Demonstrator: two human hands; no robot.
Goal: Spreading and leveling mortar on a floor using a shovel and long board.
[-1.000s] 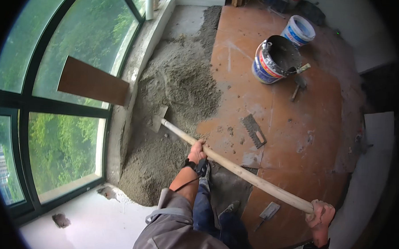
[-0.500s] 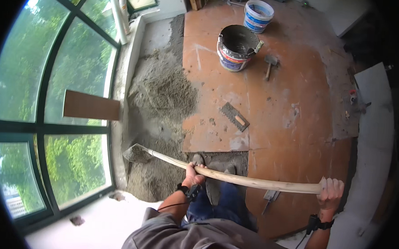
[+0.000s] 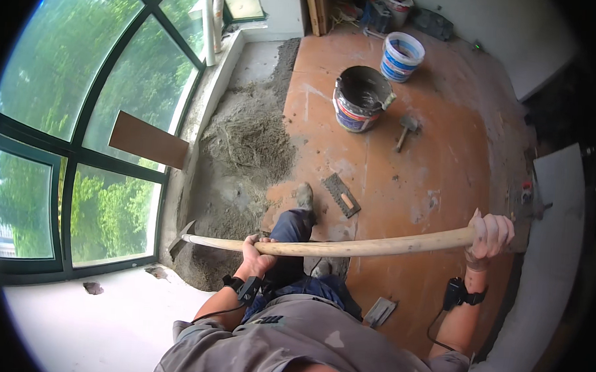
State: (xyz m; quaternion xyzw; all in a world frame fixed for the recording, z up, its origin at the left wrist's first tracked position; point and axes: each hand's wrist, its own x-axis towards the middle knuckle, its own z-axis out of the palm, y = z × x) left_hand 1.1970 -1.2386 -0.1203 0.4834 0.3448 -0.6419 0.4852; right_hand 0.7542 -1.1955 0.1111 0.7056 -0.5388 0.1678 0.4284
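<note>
A smooth, pale, round wooden handle (image 3: 362,246) with a thin, curved metal blade (image 3: 177,247) lies across both hands. The left hand's (image 3: 258,256) fingers are clamped partway along it, the right hand's (image 3: 490,235) around its butt. Its long axis runs sideways, the blade pointing left beyond the left fingers, by grainy grey mortar (image 3: 204,268). Ahead, between the hands, lies a flat rectangular trowel (image 3: 339,193).

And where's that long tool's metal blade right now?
In the head view, the metal blade is on the left, at the wooden handle's end, beside the window ledge and grey sandy pile, left of the left hand.
</note>
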